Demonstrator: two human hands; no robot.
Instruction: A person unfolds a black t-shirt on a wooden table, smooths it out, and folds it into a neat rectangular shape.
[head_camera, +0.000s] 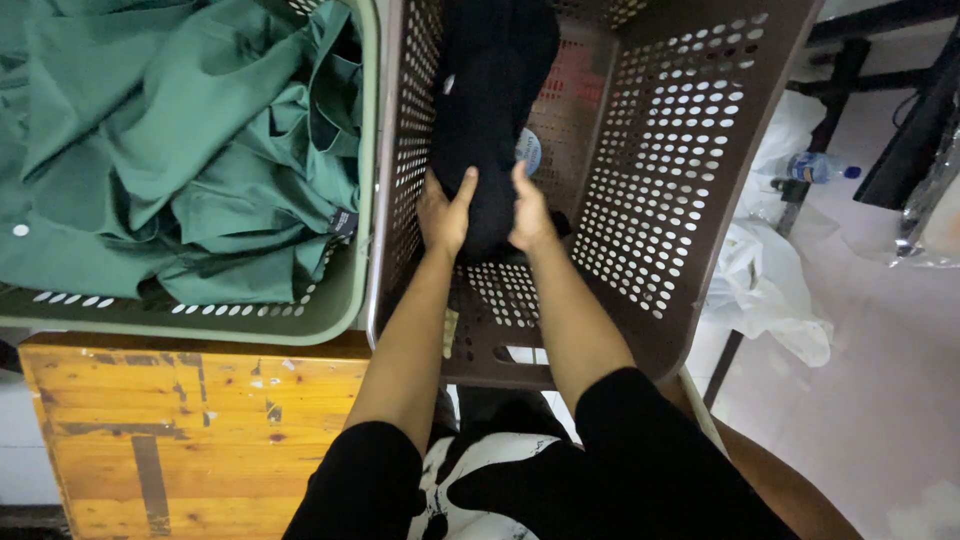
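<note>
**Hands closed on dark bundle inside brown basket**

Hands met low in the brown perforated basket (680, 150), one on each flank of a black folded garment (490, 110). The left hand (443, 212) pressed its palm against the bundle's left side, thumb raised along the cloth; the right hand (530, 212) gripped the right side, fingers curled round and partly hidden behind the fabric. Both were clasped narrowly on the garment, neither nearer than the other. The bundle's long axis ran straight away from the person, from the hands at its near end up toward the basket's far wall, and it lay on the basket's floor slightly left of centre.

A green basket (352, 300) stood touching the brown one's left wall, heaped with green shirts (180, 140), on a worn wooden table (200, 420). To the right, on the pale floor, lay white plastic bags (770, 290) and a water bottle (812, 167) near dark table legs. The brown basket's walls hemmed the bundle on both sides.
</note>
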